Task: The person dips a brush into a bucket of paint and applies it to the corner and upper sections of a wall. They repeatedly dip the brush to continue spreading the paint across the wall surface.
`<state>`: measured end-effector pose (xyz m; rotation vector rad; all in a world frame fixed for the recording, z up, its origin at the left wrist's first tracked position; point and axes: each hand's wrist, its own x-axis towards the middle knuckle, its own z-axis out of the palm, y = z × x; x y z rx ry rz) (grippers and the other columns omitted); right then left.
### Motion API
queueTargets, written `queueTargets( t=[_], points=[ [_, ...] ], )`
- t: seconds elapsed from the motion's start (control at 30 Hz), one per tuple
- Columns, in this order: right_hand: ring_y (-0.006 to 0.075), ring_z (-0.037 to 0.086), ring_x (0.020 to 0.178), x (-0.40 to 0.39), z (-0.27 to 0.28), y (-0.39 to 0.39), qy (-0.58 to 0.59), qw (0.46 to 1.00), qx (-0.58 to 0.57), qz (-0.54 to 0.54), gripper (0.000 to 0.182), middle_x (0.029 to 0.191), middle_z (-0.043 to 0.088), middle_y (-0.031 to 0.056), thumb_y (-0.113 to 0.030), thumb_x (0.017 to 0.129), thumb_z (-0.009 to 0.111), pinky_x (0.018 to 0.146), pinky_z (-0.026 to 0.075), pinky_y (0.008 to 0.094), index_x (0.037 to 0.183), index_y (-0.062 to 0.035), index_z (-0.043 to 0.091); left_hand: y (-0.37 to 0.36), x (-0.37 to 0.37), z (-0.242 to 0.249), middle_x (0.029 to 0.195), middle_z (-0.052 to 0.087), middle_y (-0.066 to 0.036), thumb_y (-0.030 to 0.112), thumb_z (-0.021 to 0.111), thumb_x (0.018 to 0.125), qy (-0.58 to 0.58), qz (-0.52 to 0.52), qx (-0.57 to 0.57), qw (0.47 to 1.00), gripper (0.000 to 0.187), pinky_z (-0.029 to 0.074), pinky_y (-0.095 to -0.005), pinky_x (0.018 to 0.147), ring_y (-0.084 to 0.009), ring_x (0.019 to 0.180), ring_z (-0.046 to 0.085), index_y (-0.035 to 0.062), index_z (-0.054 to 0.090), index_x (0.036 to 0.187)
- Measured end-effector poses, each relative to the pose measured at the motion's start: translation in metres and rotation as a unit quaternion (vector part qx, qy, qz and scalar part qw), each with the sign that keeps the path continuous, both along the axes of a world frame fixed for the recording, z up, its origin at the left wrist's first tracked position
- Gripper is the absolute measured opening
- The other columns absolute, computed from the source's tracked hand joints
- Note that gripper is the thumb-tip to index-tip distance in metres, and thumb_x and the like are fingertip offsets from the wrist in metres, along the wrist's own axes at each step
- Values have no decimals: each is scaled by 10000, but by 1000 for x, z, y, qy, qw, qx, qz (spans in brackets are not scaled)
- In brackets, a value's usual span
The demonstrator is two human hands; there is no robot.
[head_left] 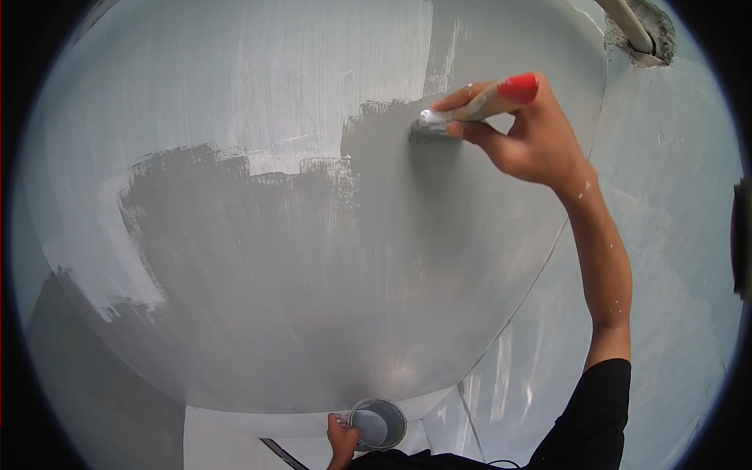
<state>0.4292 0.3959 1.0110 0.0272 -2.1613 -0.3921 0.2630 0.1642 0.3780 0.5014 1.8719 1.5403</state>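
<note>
My right hand (534,133) is raised in front of the wall, fingers closed round a paintbrush (517,89) with a red-ended handle. The brush's bristle end meets the wall (329,243), where darker grey borders a whiter coated area (321,66). Whitish smears show on the ferrule, and small pale specks dot my wrist and forearm. At the bottom, my left hand (341,439) grips the side of a small round grey bucket (403,423). Light grey liquid paint (374,429) lies inside it.
A pale pipe (629,25) comes out of a rough hole at the upper right. A seam (517,309) marks the corner with the right-hand wall. Below, a dark strip (282,453) lies on a white surface (223,439). A dark object (739,239) stands at the right edge.
</note>
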Motion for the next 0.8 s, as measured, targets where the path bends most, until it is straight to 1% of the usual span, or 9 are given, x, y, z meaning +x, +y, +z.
queueTargets(
  t=[0.07, 0.27, 0.3, 0.43, 0.47, 0.5, 0.6, 0.73, 0.8],
  points=[
    [198, 755, 843, 1, 44, 21, -48, 997, -50, -31, 194, 975, 793, 92, -135, 814, 828, 754, 601, 317, 960, -15, 786, -3, -6, 1, 621, 519, -42, -45, 655, 615, 1, 0, 9, 1000, 434, 431, -359, 434, -153, 488, 508, 49, 457, 990],
    [179, 740, 800, 4, 134, 13, 89, 986, 136, 37, 110, 960, 785, 129, -21, 843, 779, 722, 616, 342, 946, 18, 783, -6, -6, 16, 621, 497, -33, -42, 649, 613, -26, 15, 32, 999, 428, 426, -357, 431, -149, 490, 498, 52, 444, 977],
    [181, 738, 775, 1, 137, 13, 104, 984, 128, 73, 105, 926, 783, 123, -12, 842, 778, 702, 612, 329, 944, 13, 784, -5, -6, 15, 621, 497, -33, -41, 646, 615, -22, 14, 34, 999, 424, 426, -355, 430, -149, 489, 498, 51, 443, 975],
    [196, 759, 813, -4, 57, 32, 118, 924, 359, -57, 323, 1008, 796, 30, -103, 807, 822, 754, 620, 283, 1125, -124, 770, -6, -10, 0, 624, 503, -33, -36, 636, 617, -44, 17, 47, 998, 415, 423, -341, 431, -144, 482, 484, 48, 441, 973],
    [232, 761, 936, -11, 11, 34, 129, 936, 316, -83, 316, 1058, 793, 49, -49, 830, 798, 917, 611, 350, 1137, -113, 769, -7, -11, -4, 625, 504, -33, -35, 637, 616, -38, 18, 44, 998, 415, 421, -340, 431, -143, 485, 481, 49, 441, 972],
    [228, 758, 976, -11, -27, 39, 127, 938, 305, -104, 322, 1081, 788, 57, -56, 816, 806, 937, 613, 361, 1131, -105, 766, -9, -13, -10, 627, 504, -33, -34, 637, 614, -34, 20, 43, 998, 416, 418, -340, 432, -142, 488, 478, 50, 442, 972],
    [154, 742, 754, -1, -68, 12, 51, 970, 224, -77, 292, 986, 796, 26, -85, 786, 831, 696, 630, 262, 1066, -132, 764, -10, -13, 23, 629, 503, -33, -30, 637, 615, -49, 27, 33, 998, 413, 414, -343, 439, -140, 503, 478, 52, 449, 973],
    [167, 724, 707, 2, 12, -3, -14, 988, 152, -25, 138, 911, 790, 37, -45, 811, 800, 609, 576, 255, 943, -83, 785, -14, -24, 18, 637, 516, -37, -25, 636, 618, -30, 13, 16, 999, 407, 423, -349, 446, -145, 518, 504, 41, 462, 980],
    [197, 742, 769, 0, 65, 35, 36, 986, 154, 55, 245, 936, 786, 85, -77, 835, 812, 675, 595, 262, 1078, -77, 785, -10, -29, 2, 643, 523, -39, -22, 638, 616, 33, 9, 8, 999, 410, 429, -354, 456, -147, 527, 512, 39, 464, 982]
  ],
)
